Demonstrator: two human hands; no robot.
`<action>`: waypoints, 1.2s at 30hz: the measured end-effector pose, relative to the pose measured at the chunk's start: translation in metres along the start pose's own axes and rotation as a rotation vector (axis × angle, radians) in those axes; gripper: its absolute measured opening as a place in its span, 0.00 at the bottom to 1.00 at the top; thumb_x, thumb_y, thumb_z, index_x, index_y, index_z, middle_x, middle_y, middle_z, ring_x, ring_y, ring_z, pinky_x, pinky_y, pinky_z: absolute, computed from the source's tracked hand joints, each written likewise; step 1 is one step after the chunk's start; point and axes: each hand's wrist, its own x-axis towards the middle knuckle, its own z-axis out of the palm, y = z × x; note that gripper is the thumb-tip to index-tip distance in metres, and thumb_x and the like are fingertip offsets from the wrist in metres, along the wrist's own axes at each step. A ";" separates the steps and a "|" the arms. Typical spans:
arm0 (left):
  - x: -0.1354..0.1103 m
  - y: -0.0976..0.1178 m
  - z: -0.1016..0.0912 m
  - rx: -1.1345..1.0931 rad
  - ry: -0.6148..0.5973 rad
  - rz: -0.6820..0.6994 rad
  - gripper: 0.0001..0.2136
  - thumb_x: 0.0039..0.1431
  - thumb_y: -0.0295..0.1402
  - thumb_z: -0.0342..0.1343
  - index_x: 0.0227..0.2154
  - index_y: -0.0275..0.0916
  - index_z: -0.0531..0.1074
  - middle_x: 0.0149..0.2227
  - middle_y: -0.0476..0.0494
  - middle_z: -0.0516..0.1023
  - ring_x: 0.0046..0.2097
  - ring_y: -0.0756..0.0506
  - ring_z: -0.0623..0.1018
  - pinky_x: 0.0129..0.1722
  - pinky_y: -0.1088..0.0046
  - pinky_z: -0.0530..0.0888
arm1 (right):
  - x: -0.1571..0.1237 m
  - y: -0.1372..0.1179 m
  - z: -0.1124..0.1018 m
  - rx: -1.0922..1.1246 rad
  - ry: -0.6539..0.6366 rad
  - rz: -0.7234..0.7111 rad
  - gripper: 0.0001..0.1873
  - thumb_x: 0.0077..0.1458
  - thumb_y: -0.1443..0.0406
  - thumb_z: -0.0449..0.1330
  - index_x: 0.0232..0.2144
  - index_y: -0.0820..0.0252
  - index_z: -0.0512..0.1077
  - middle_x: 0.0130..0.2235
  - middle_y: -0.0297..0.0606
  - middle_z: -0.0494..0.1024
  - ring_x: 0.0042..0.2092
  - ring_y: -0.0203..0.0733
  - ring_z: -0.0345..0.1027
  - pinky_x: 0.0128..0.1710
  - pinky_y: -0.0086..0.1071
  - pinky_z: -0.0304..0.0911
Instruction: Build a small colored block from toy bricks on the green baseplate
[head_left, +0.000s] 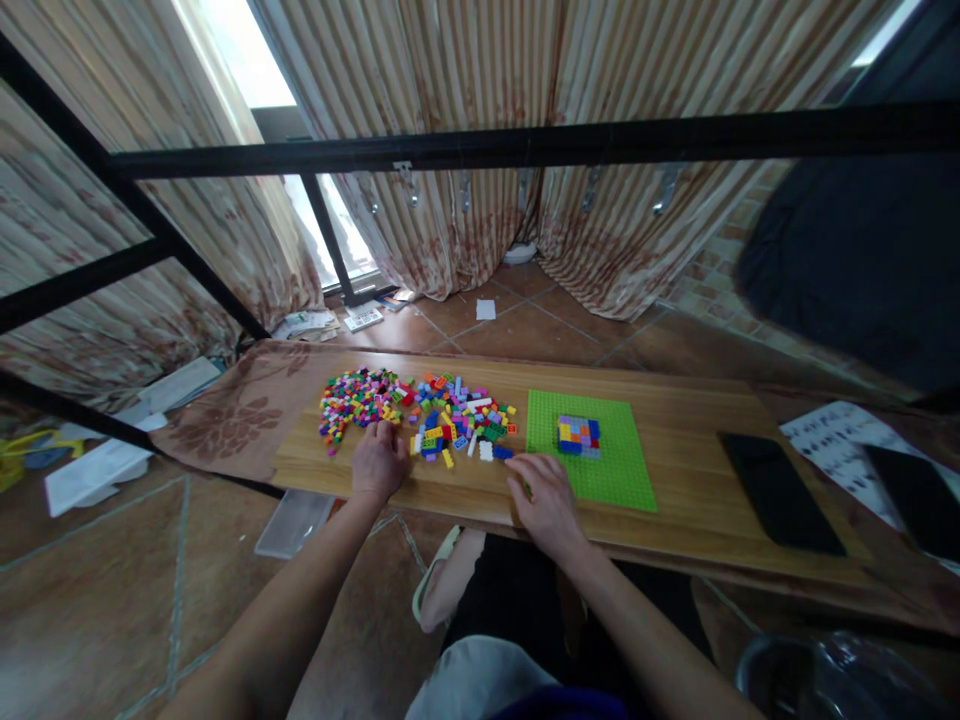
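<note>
My left hand [378, 462] rests on the wooden table, fingers curled down, at the near edge of a heap of small mixed bricks [360, 395]. Whatever those fingers may hold is hidden. My right hand [549, 500] lies over the near left corner of a green baseplate [622, 440]; its thumb and forefinger are apart, with the fingertips close to a blue brick [502, 453]. I cannot tell if they touch it. Beside that brick is a white brick [486, 451]. A flat multicoloured square of bricks [579, 437] sits on the baseplate. Larger loose bricks [454, 415] spread between my hands.
A black phone or tablet [780, 492] lies at the table's right end, near a printed sheet [832, 440]. Beneath the table's left front edge is a clear plastic box [292, 523]. A black metal rail [480, 148] crosses in front of striped curtains [420, 80].
</note>
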 end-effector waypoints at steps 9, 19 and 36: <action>0.000 -0.002 0.003 -0.027 0.022 0.011 0.08 0.60 0.32 0.47 0.39 0.38 0.69 0.42 0.39 0.73 0.39 0.43 0.74 0.34 0.70 0.67 | 0.004 0.007 -0.001 -0.040 0.020 0.054 0.13 0.61 0.66 0.50 0.41 0.60 0.74 0.41 0.41 0.77 0.44 0.45 0.64 0.47 0.38 0.60; 0.000 -0.001 0.002 -0.016 0.003 0.002 0.09 0.61 0.33 0.47 0.39 0.38 0.69 0.42 0.39 0.73 0.40 0.44 0.75 0.34 0.70 0.67 | 0.059 0.013 0.012 -0.216 -0.039 0.223 0.16 0.58 0.70 0.51 0.47 0.62 0.71 0.44 0.46 0.73 0.47 0.48 0.63 0.49 0.39 0.58; 0.002 -0.001 -0.001 -0.020 0.000 0.010 0.09 0.60 0.33 0.47 0.40 0.38 0.69 0.43 0.38 0.73 0.41 0.42 0.75 0.35 0.69 0.68 | 0.050 0.008 0.010 0.007 0.053 0.253 0.08 0.57 0.67 0.51 0.33 0.58 0.70 0.33 0.38 0.74 0.34 0.40 0.67 0.35 0.32 0.60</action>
